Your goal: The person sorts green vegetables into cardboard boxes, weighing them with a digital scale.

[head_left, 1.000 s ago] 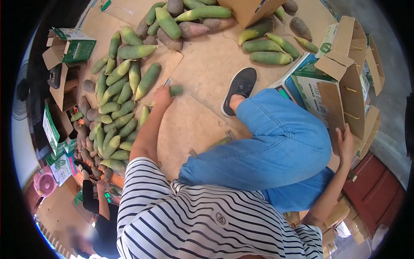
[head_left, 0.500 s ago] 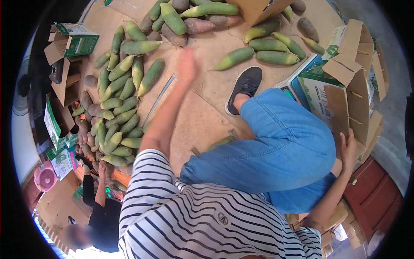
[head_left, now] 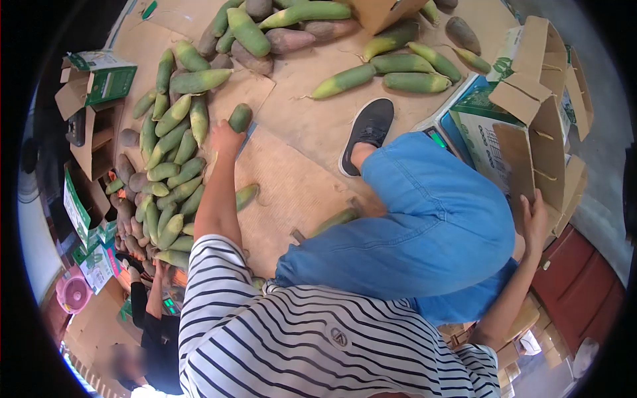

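Observation:
My left hand [head_left: 227, 140] is closed around a green radish [head_left: 241, 117], whose rounded end sticks out past the fingers. It is just right of a large pile of green radishes [head_left: 171, 139] on the cardboard-covered floor. My right hand [head_left: 535, 217] grips the lower edge of an open carton [head_left: 514, 156] with green and white print, thumb and fingertips on its wall. The carton stands on a scale [head_left: 438, 139] with a lit green display. Part of another green radish [head_left: 246, 197] shows beside my left forearm.
More green radishes [head_left: 417, 82] and brown-purple roots [head_left: 292, 40] lie ahead. Open cartons stand left [head_left: 109, 76] and right [head_left: 578, 93]. My shoe [head_left: 369, 129] is on the cardboard. A co-worker [head_left: 156, 345] in dark clothes is at lower left, near a pink fan [head_left: 73, 290].
My left hand has moved left and back from above the cardboard and taken hold of a green radish from the pile's right edge. My right hand stays on the carton.

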A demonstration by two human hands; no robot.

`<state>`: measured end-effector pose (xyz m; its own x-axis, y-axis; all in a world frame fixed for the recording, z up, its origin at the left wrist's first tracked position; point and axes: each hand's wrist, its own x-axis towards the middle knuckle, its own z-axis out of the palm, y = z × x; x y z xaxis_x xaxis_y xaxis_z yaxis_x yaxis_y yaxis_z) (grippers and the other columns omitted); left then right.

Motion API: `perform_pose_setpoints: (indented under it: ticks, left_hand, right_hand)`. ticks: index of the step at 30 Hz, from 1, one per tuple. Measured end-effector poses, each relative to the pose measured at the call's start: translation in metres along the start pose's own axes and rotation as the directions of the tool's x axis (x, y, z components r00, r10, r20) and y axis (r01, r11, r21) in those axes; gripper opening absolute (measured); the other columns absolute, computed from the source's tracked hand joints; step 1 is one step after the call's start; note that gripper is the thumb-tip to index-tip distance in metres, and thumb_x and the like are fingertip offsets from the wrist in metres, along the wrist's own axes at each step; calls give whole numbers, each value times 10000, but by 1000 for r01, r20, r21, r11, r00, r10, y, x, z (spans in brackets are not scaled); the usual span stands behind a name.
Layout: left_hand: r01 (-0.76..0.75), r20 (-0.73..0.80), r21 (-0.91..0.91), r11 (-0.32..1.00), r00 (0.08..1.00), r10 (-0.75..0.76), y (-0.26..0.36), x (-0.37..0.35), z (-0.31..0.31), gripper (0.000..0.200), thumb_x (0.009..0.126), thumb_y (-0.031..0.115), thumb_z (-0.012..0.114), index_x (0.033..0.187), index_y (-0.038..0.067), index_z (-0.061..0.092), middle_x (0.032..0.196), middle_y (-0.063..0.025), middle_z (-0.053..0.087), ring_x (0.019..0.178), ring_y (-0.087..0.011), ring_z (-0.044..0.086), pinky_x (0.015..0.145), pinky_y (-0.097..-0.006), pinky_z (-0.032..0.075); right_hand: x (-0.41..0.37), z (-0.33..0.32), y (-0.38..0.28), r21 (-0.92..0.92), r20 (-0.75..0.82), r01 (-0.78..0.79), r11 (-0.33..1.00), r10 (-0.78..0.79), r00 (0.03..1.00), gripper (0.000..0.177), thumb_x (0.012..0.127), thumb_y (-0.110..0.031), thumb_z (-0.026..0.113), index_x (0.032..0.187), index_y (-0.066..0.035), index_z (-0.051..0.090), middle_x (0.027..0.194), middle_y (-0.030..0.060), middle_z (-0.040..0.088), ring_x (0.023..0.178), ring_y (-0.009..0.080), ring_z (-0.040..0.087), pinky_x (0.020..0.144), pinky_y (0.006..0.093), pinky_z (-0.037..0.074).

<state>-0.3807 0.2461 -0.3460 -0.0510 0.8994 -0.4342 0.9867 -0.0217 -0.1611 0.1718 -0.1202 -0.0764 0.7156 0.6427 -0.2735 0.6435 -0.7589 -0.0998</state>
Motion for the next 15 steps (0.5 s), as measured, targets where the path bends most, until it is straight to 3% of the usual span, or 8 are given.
perform_pose_setpoints:
  ticks: [4,5,9,11,13,14,15]
  left_hand:
    - [-90,58,-162,983,993,100,5,-19,17,596,632,427,701,1031,24,517,964,-185,592,915,-320,589,789,-394,486]
    - [-85,18,-133,988,996,88,13,-25,22,643,614,465,704,1009,-8,517,967,-195,602,903,-337,596,779,-409,486]
    - [-80,122,-508,858,979,163,45,-27,50,693,609,545,704,960,-36,567,899,-212,633,835,-330,628,741,-404,486]
    - [-55,154,-613,789,970,187,87,-39,42,712,613,566,701,952,-48,581,888,-230,631,832,-334,628,727,-396,487]
    - [-112,46,-691,714,979,198,133,-61,18,709,627,539,713,939,-80,566,884,-252,624,825,-333,629,712,-386,494]
    - [-188,-80,-839,511,971,226,150,-74,9,650,674,455,717,970,-95,537,877,-241,627,804,-326,631,708,-387,499]
    - [-159,-94,-955,251,963,252,162,-84,6,564,731,371,700,1026,-75,519,923,-226,620,850,-304,622,748,-372,494]
  right_hand:
    - [0,-5,-12,-24,1,35,999,-35,999,363,895,-211,522,1162,31,480,930,221,606,837,315,593,738,355,447]
    - [-1,-7,-16,-18,8,49,999,-49,999,343,895,-203,519,1149,24,485,923,219,606,830,312,594,734,353,448]
    - [-4,-6,-17,51,2,60,997,-60,998,283,894,-182,511,1108,3,499,910,217,607,815,317,595,726,353,449]
    - [-3,-8,-18,25,67,19,1000,-20,998,397,894,-220,532,1184,43,460,992,228,594,907,296,583,797,344,436]
    - [1,-7,-14,47,107,4,999,-9,994,451,896,-235,542,1219,64,442,1040,226,587,957,274,574,837,332,426]
    - [2,-5,-8,83,117,5,996,-15,993,446,897,-231,542,1216,65,443,1047,218,587,961,263,572,842,325,424]
    - [3,-3,-2,119,125,4,993,-19,992,440,898,-227,541,1212,67,445,1054,211,586,965,252,569,847,318,421]
